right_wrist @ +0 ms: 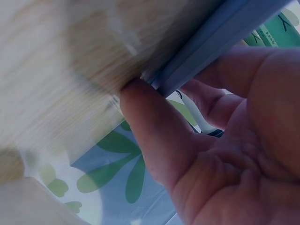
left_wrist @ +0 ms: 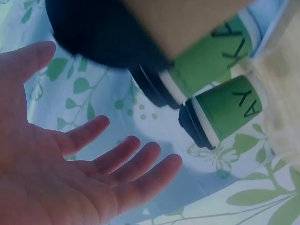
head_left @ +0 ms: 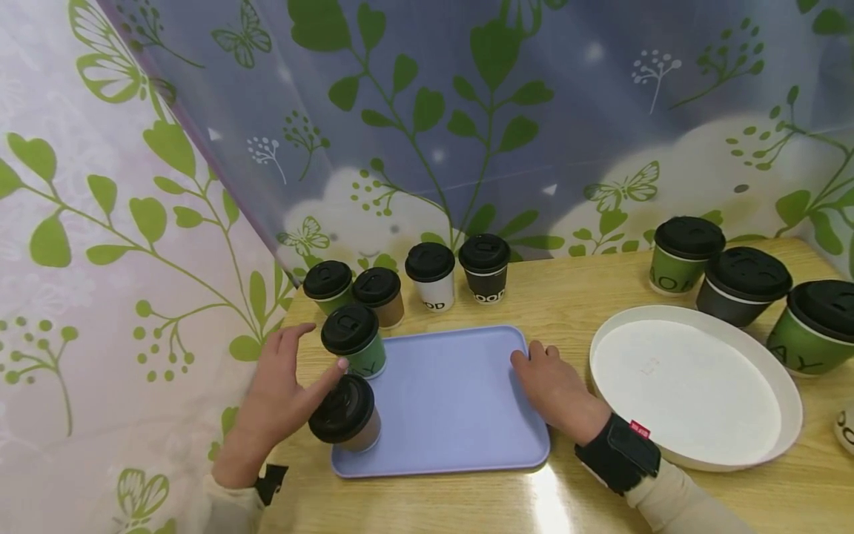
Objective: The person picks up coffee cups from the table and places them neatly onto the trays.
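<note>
A lavender rectangular tray [head_left: 460,400] lies on the table, with a brown paper cup [head_left: 362,436] and a green paper cup [head_left: 368,360] along its left side, both under black lids. My left hand [head_left: 276,393] is held beside these two cups, fingers spread and thumb near the brown cup's lid. The left wrist view shows the palm [left_wrist: 61,173] holding nothing, with the brown cup above it. My right hand [head_left: 554,389] grips the tray's right edge. In the right wrist view, fingers [right_wrist: 154,126] bend around the tray rim [right_wrist: 197,51].
Behind the tray stand a green cup [head_left: 327,285], a brown cup [head_left: 379,295], a white cup [head_left: 430,278] and a black cup [head_left: 485,271]. A round white tray [head_left: 687,386] sits at the right, with several lidded cups [head_left: 740,289] around it. Patterned curtain [head_left: 414,148] borders the table.
</note>
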Tool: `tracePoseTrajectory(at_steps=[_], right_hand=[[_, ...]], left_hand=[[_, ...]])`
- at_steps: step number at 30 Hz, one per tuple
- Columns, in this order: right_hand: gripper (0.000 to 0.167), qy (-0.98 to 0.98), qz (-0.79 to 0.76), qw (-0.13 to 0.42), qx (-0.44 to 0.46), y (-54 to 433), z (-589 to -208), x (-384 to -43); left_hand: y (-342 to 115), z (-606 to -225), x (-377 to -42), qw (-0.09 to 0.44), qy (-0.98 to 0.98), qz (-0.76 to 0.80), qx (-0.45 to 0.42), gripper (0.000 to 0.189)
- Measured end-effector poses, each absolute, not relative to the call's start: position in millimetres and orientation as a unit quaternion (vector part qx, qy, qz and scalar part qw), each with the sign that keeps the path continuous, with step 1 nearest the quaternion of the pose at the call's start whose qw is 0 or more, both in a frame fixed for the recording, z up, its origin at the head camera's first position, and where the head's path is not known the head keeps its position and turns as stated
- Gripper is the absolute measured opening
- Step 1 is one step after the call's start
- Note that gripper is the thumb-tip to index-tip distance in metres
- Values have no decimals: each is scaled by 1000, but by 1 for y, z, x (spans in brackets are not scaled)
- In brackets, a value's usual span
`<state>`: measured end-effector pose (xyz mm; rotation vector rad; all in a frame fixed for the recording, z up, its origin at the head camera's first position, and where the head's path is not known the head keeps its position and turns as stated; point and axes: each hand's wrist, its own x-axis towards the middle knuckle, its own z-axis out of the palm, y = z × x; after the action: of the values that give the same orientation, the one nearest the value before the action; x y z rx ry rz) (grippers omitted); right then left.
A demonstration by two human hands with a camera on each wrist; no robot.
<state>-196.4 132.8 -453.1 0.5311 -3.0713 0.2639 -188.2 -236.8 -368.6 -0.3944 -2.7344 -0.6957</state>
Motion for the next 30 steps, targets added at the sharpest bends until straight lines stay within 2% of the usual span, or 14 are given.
tracePoseTrajectory(at_steps=[9,19,30], right_hand=[[16,-981,83,5,174,132,-453,-197],[17,-982,90,-2,167,134,-451,-197],[12,-980,104,15,170,134,-452,-196]], left_hand=[[-255,-348,-239,94,-961,-228,-128,77],[-260,-310,-291,-22,-975,-186,-116,93],[-262,-317,-344,-73,-981,-161,-84,97]])
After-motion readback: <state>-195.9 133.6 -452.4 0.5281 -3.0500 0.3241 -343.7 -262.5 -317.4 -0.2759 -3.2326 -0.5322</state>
